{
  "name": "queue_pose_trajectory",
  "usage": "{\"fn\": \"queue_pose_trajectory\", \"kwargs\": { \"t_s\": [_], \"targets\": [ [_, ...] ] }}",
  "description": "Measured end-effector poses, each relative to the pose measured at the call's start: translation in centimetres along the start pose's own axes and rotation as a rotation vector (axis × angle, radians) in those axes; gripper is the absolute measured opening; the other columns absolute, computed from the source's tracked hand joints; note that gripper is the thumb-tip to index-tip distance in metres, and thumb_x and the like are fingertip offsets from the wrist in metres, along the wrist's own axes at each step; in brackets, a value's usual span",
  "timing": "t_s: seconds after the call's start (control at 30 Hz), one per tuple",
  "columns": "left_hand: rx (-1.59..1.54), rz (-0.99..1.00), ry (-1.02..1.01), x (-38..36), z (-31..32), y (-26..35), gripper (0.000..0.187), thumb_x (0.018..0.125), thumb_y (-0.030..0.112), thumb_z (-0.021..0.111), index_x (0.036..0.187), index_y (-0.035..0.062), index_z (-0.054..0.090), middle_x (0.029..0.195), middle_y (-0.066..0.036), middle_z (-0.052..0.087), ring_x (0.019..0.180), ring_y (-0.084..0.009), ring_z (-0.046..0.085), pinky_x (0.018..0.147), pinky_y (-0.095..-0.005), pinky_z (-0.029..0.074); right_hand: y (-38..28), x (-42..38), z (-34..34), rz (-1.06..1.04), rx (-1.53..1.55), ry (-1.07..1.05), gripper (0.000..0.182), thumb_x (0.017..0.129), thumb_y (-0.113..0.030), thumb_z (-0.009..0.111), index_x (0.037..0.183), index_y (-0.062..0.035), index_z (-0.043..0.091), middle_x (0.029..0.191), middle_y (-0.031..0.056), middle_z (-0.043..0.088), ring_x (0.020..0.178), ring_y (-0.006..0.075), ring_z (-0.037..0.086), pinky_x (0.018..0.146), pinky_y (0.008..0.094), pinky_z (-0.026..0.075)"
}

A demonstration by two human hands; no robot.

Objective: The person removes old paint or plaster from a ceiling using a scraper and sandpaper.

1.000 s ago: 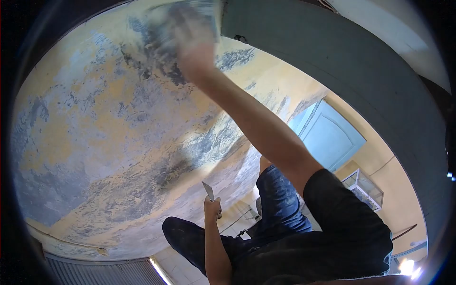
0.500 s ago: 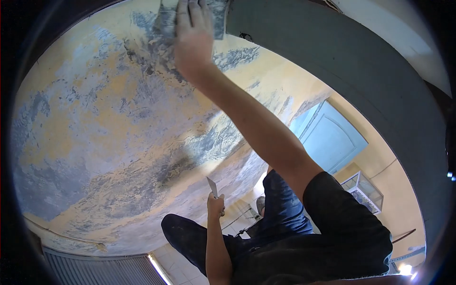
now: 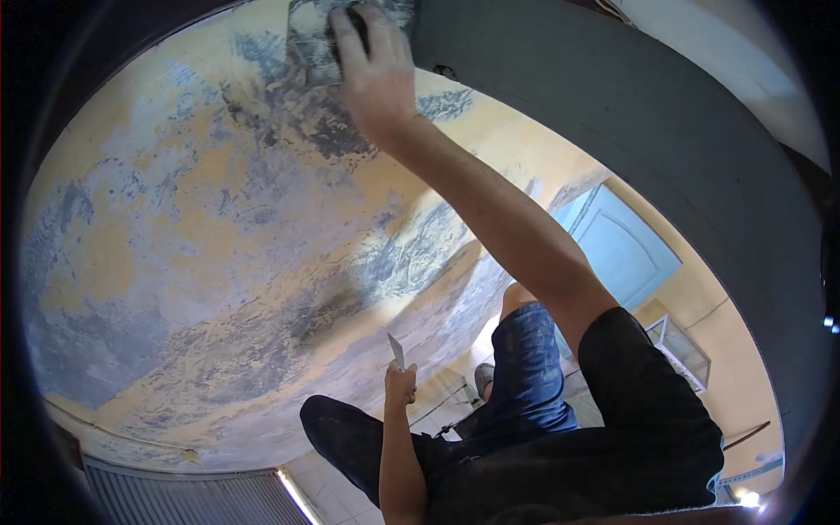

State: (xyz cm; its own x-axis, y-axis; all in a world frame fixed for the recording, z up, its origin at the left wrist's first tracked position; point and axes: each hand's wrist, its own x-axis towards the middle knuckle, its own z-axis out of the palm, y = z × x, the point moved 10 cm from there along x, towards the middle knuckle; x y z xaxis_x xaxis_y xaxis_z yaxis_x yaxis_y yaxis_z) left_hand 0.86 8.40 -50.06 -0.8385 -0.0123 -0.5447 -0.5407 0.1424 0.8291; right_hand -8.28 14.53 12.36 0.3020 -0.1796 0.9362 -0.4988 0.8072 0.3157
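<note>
High on the wall, my right hand (image 3: 378, 79) grips the dark handle of a plastering trowel (image 3: 308, 44). The trowel's flat rectangular blade is smeared grey and lies against the patchy yellow wall (image 3: 210, 175), close to the edge of a dark grey surface. Down by my legs, my left hand (image 3: 400, 385) is closed round a putty knife (image 3: 396, 351), whose pale blade points up. Grey plaster or filler covers the wall in uneven streaks and patches. The putty knife stands apart from the wall surface, as far as I can tell.
A dark grey band (image 3: 612, 114) curves along the upper right. Beyond it are a light blue door (image 3: 626, 249) and a glass-sided case (image 3: 682, 352). A corrugated shutter (image 3: 184, 499) stands at lower left, beside pale floor tiles (image 3: 328, 486).
My right hand and the trowel have shifted slightly right and down on the wall, with the fingers more spread over the handle. My left hand stays almost still with the putty knife.
</note>
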Motion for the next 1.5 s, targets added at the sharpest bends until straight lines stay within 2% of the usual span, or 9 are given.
{"fn": "queue_pose_trajectory", "kwargs": {
  "t_s": [0.23,0.5,0.57,0.93,1.03,1.1,1.23,1.4,1.5],
  "targets": [
    [0.004,0.017,0.106,-2.3,-3.4,2.5,0.048,0.088,0.018,0.062,0.127,-0.0037,0.044,0.070,-0.010,0.057,0.049,-0.0176,0.054,0.038,-0.0344,0.039,-0.6,0.5,-0.6,0.010,-0.113,-0.213,0.064,0.074,-0.015,0.071,0.134,-0.0046,0.055,0.128,0.0197,0.054,0.114,0.0365,0.052,0.092,0.0516,0.040],
    [0.113,0.223,0.213,0.9,-4.1,0.2,0.039,0.087,0.019,0.063,0.116,-0.0044,0.050,0.070,-0.011,0.060,0.051,-0.0198,0.058,0.042,-0.0377,0.044,-1.6,0.7,1.2,-0.107,-0.092,-0.020,0.052,0.077,-0.006,0.064,0.128,-0.0035,0.058,0.122,0.0191,0.056,0.109,0.0359,0.056,0.096,0.0484,0.045],
    [0.113,0.150,0.180,-0.9,-4.1,1.4,0.046,0.085,0.021,0.064,0.120,-0.0072,0.052,0.092,-0.025,0.068,0.083,-0.0375,0.069,0.075,-0.0441,0.054,-3.8,2.8,0.9,-0.033,-0.017,-0.086,0.050,0.083,-0.004,0.057,0.133,-0.0047,0.055,0.126,0.0233,0.054,0.111,0.0393,0.054,0.098,0.0474,0.043],
    [0.205,0.236,0.183,-1.9,-3.2,3.6,0.051,0.085,0.023,0.065,0.126,-0.0056,0.051,0.082,-0.021,0.067,0.063,-0.0294,0.068,0.059,-0.0409,0.053,-2.9,2.7,0.5,-0.164,0.093,-0.199,0.044,0.081,-0.009,0.064,0.123,-0.0012,0.059,0.112,0.0181,0.057,0.108,0.0340,0.056,0.096,0.0444,0.045],
    [0.216,0.244,0.173,-0.6,-2.8,2.3,0.051,0.085,0.023,0.065,0.126,-0.0053,0.051,0.082,-0.020,0.068,0.064,-0.0287,0.068,0.059,-0.0406,0.053,-2.1,3.4,-0.9,-0.109,0.092,-0.182,0.072,0.062,-0.001,0.068,0.132,0.0085,0.050,0.127,0.0280,0.053,0.114,0.0453,0.054,0.097,0.0460,0.047],
    [0.232,0.267,0.172,0.0,-2.6,1.5,0.051,0.085,0.023,0.065,0.126,-0.0051,0.051,0.081,-0.019,0.068,0.063,-0.0277,0.067,0.058,-0.0401,0.053,-2.7,2.9,0.5,-0.080,-0.019,-0.190,0.039,0.080,-0.011,0.065,0.117,0.0011,0.060,0.111,0.0172,0.058,0.112,0.0338,0.055,0.098,0.0451,0.044],
    [0.215,0.142,0.136,-2.5,-3.1,3.7,0.044,0.087,0.019,0.063,0.121,-0.0063,0.052,0.095,-0.025,0.067,0.086,-0.0383,0.069,0.071,-0.0466,0.055,-8.7,2.0,6.1,-0.335,0.028,-0.264,0.035,0.078,-0.015,0.067,0.108,0.0010,0.061,0.110,0.0150,0.059,0.110,0.0345,0.057,0.098,0.0471,0.047],
    [0.115,0.066,0.108,-2.7,-2.3,3.2,0.044,0.086,0.019,0.064,0.122,-0.0052,0.053,0.096,-0.025,0.067,0.089,-0.0379,0.069,0.075,-0.0470,0.055,-4.6,1.2,3.6,-0.197,-0.021,-0.360,0.047,0.075,-0.014,0.070,0.118,0.0002,0.059,0.112,0.0137,0.061,0.116,0.0317,0.057,0.098,0.0434,0.050],
    [0.251,0.253,0.181,-1.7,-2.4,2.5,0.050,0.085,0.021,0.066,0.127,-0.0036,0.052,0.085,-0.020,0.068,0.066,-0.0289,0.068,0.061,-0.0411,0.053,-2.4,1.2,0.6,-0.200,-0.100,-0.286,0.060,0.073,-0.016,0.071,0.129,0.0016,0.054,0.116,0.0148,0.061,0.120,0.0318,0.056,0.100,0.0422,0.049]
  ]
}}
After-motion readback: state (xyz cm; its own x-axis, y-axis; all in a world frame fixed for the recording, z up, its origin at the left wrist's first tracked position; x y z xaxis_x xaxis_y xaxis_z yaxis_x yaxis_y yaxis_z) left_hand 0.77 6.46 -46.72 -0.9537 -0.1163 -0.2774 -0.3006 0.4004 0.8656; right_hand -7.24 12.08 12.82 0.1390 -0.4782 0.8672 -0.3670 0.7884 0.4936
